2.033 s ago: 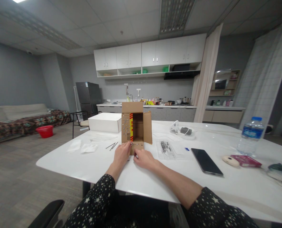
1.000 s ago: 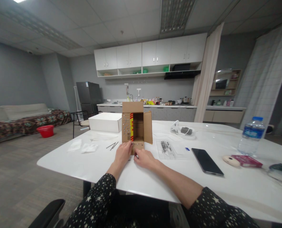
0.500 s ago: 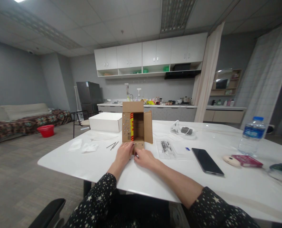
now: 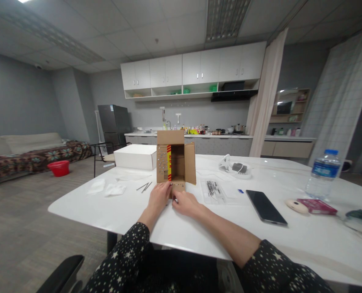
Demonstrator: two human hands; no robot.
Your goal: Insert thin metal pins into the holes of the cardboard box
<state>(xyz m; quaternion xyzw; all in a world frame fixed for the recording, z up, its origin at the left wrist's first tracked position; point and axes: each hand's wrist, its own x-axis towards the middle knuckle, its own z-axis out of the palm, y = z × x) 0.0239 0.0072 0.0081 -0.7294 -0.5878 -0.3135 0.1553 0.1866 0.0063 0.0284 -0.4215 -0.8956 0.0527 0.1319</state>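
Note:
An open cardboard box (image 4: 162, 162) lies on its side on the white table, its mouth facing me and its flaps spread. Small shiny studs dot its left flap, and a red-and-yellow strip runs along that flap's edge. At the lower flap, my left hand (image 4: 159, 195) is closed with the fingertips pressed together at the flap's left edge. My right hand (image 4: 185, 202) is closed in a pinch at the same flap's front edge, close to the left hand. Whatever small thing may be between the fingers is hidden.
Thin metal rods (image 4: 144, 186) and white tissues (image 4: 115, 189) lie left, before a white box (image 4: 135, 157). To the right are a clear case of small tools (image 4: 214, 191), a phone (image 4: 266, 207), a water bottle (image 4: 324, 175) and a white corded device (image 4: 236, 167).

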